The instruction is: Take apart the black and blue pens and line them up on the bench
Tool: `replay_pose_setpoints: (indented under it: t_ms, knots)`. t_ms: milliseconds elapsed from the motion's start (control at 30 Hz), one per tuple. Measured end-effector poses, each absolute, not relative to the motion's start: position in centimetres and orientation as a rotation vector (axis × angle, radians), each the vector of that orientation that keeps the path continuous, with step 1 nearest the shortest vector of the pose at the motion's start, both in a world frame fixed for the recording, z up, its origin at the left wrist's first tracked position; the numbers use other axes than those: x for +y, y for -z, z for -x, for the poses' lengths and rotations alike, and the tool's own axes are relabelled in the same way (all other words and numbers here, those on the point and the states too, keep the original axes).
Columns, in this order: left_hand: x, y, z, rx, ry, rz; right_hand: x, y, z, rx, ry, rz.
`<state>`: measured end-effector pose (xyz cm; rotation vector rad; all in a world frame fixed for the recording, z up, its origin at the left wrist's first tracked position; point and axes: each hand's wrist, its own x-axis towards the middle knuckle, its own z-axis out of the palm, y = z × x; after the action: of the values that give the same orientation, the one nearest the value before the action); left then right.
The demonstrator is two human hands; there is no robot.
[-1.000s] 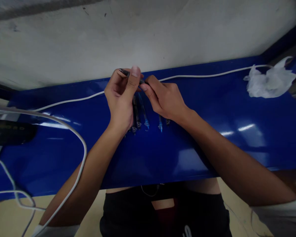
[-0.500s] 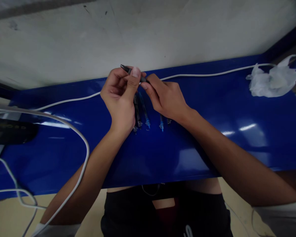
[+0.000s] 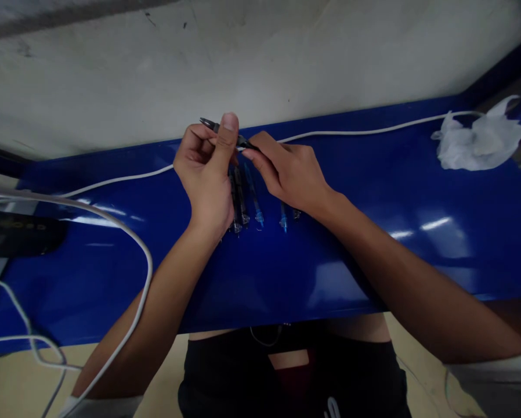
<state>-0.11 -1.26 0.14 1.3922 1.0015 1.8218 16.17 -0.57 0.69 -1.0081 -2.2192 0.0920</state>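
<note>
A dark pen [image 3: 242, 141] is held above the blue table [image 3: 260, 278], its tip pointing to the upper left. My left hand [image 3: 210, 168] is closed round the front part of the pen, thumb on top. The fingers of my right hand [image 3: 289, 168] pinch the pen's other end. Below and between the hands lie several pens side by side: black ones [image 3: 241, 200] near my left wrist, a blue one [image 3: 254, 200] beside them, and another blue one [image 3: 283, 217] partly under my right hand. A dark pen end [image 3: 296, 213] shows next to it.
A crumpled white plastic bag [image 3: 478, 139] sits at the right back. A white cable [image 3: 351, 133] runs along the table's back edge. Another cable [image 3: 149, 261] loops over my left forearm. A black object [image 3: 21, 232] stands at the left, and a pale wall [image 3: 260, 64] rises behind.
My left hand has shifted slightly left with the pen, and its thumb is straighter. The pen has moved a little left, and more of the black pens on the table shows.
</note>
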Motion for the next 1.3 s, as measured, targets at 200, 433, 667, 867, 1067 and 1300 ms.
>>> replay_pose_setpoints:
  t_ms: [200,433,667,867,1067,1300]
  knots:
    - [-1.7,-1.4,-0.6,0.914,-1.811,-1.232,-0.6,-0.5,-16.3,-2.178,-0.151,1.013]
    - [-2.1,-1.6,-0.3,0.846,-1.660,-1.198,-0.3,-0.6,-16.2,-2.113,-0.123,1.034]
    - [-1.9,-1.8,-0.4,0.900,-1.722,-1.212,-0.3,-0.2,-16.2,-2.104,-0.137,1.098]
    - [-1.7,-1.9,-0.2,0.834,-1.818,-1.197,-0.5,-0.8,-16.0,-2.163,-0.118,1.118]
    - [-1.9,-2.7,-0.3,0.858,-1.841,-1.179,-0.7,-0.8,-16.1,-2.186,-0.109,1.126]
    - [-1.5,-2.8,0.5,0.890,-1.852,-1.105,-0.7,-0.9,-16.3,-2.174,-0.106,1.117]
